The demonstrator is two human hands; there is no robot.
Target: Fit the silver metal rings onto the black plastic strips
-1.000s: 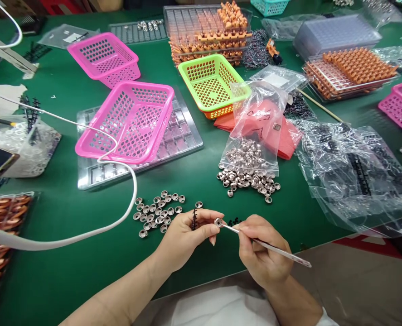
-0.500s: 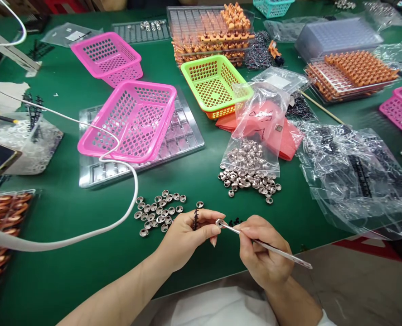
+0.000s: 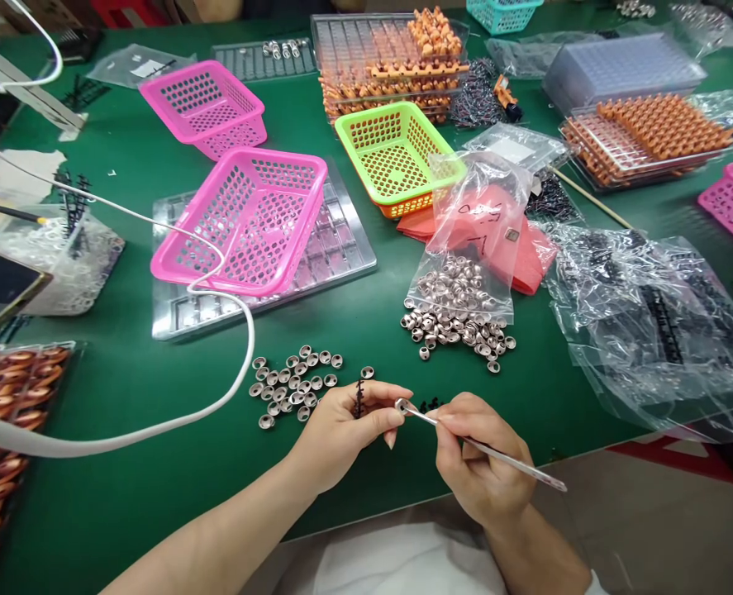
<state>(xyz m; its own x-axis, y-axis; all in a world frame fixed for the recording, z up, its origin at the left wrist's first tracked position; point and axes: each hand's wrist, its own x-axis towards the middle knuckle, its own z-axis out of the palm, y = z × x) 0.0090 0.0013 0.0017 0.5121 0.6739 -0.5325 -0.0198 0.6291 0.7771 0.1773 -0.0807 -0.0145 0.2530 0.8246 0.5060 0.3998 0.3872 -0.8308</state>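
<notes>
Right hand: the right hand sits at the lower centre of the frame, wrist bent inward, fingers closed around thin metal tweezers held like a pen, the far end pointing to the lower right.
Left hand: the left hand comes in from the lower left, forearm stretched across the green table; thumb and fingers are pinched on a small black toothed strip that stands up between them.
Metal cap: a small silver cap sits at the tweezer tip, right against the left thumb tip, between the two hands and just above the table edge.
Loose caps: a cluster of silver caps lies on the table just beyond the left hand.
Cable: a white cable curves across the left half of the frame, passing left of the loose caps.
Bag: a clear bag right of centre spills a heap of more caps towards the hands, well beyond the right hand.
Baskets: a pink basket rests tilted on a clear tray at centre left; another pink basket and a green basket stand farther back.
Far trays: trays of orange parts fill the upper right.
</notes>
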